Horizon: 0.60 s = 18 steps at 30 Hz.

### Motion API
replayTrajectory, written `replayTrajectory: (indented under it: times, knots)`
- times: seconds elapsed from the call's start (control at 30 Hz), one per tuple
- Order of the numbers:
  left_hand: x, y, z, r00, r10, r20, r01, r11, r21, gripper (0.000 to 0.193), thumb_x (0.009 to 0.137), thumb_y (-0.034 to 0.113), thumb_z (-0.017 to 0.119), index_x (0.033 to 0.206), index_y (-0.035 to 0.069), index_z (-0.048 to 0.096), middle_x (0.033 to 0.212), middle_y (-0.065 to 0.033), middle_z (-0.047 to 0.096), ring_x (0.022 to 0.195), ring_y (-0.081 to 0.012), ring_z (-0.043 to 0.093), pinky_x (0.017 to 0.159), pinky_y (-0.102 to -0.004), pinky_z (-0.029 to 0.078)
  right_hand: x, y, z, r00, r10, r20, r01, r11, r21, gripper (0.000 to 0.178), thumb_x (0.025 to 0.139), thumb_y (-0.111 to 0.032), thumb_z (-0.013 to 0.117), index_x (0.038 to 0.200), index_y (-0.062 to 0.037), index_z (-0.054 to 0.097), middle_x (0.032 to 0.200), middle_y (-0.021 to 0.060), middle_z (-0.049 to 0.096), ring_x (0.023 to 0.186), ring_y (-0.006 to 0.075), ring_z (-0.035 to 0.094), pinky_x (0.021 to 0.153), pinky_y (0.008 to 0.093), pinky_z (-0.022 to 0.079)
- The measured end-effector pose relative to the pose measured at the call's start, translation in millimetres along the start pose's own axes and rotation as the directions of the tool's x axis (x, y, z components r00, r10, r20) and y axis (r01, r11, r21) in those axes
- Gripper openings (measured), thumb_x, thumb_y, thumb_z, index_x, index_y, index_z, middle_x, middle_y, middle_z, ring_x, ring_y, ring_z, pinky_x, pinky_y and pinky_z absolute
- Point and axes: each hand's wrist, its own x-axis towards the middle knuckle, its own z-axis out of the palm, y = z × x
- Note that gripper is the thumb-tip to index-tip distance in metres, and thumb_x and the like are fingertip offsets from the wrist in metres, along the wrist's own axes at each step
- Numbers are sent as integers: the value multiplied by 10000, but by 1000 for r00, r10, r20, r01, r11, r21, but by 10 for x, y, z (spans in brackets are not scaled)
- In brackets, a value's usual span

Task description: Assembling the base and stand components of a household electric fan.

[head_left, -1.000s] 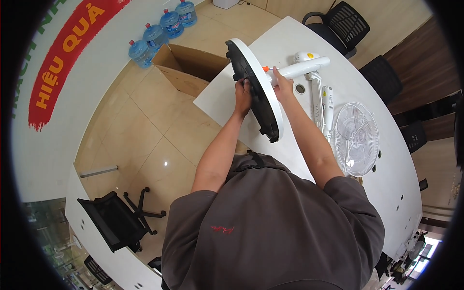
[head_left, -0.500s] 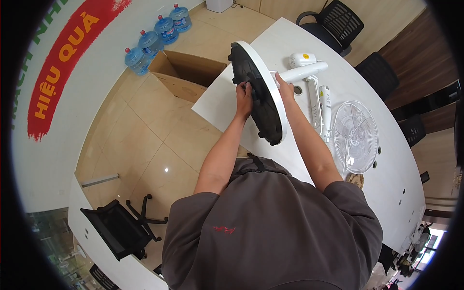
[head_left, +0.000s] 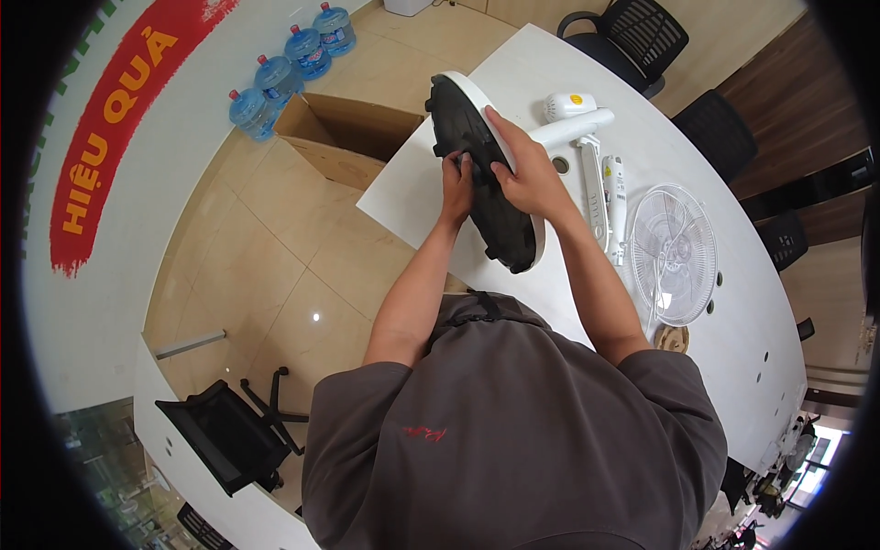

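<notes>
A round fan base (head_left: pixel 500 220), white on top with a black ribbed underside, is held tilted on edge above the near left end of the table. My right hand (head_left: pixel 533 179) grips its white rim, fingers on the white side and thumb over the black side. At the middle of the underside, my left hand (head_left: pixel 456 191) has its thumb and fingers pinched together; whatever is between them is too small to make out. A thick white tube (head_left: pixel 577 126) extends behind the base toward the right; whether it joins the base is hidden.
On the white table (head_left: pixel 742 339) lie a white fan motor housing (head_left: pixel 568 105), two long white parts (head_left: pixel 616 206), a wire fan grille (head_left: pixel 676 255) and a tan roundish item (head_left: pixel 672 338). An open cardboard box (head_left: pixel 339 137) stands on the floor left of the table. Black chairs (head_left: pixel 623 46) line the far side.
My right hand has come from behind the base to its rim, thumb now over the black side. My left hand stays pinched at the centre of the underside.
</notes>
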Motion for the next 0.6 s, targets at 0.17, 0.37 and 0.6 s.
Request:
replayTrajectory:
  times: [0.17,0.37,0.6]
  knots:
    - [-28,16,-85,999,-23,42,24,999,-24,380,972,295,470,1172,-27,438,1042,-128,543,953,-175,521,838,-298,429,-102,-62,209,994,-10,-105,-6,990,-144,774,668,120,449,1412,-65,341,1317,273,454,1237,460,403,1067,452,315]
    - [16,8,-199,995,-22,92,19,999,36,354,967,281,482,1161,-13,441,1019,-125,555,920,-173,536,808,-295,441,-147,-205,310,993,53,-104,-68,987,-146,797,659,134,416,1421,-80,327,1341,304,408,1235,477,392,1047,469,331]
    - [-52,119,-348,989,-47,142,56,997,-57,359,977,275,463,1185,-15,429,985,-120,567,871,-183,553,763,-303,459,-130,-417,466,994,94,-54,-102,983,-155,814,651,154,402,1424,-91,324,1368,321,355,1209,495,405,1029,467,349]
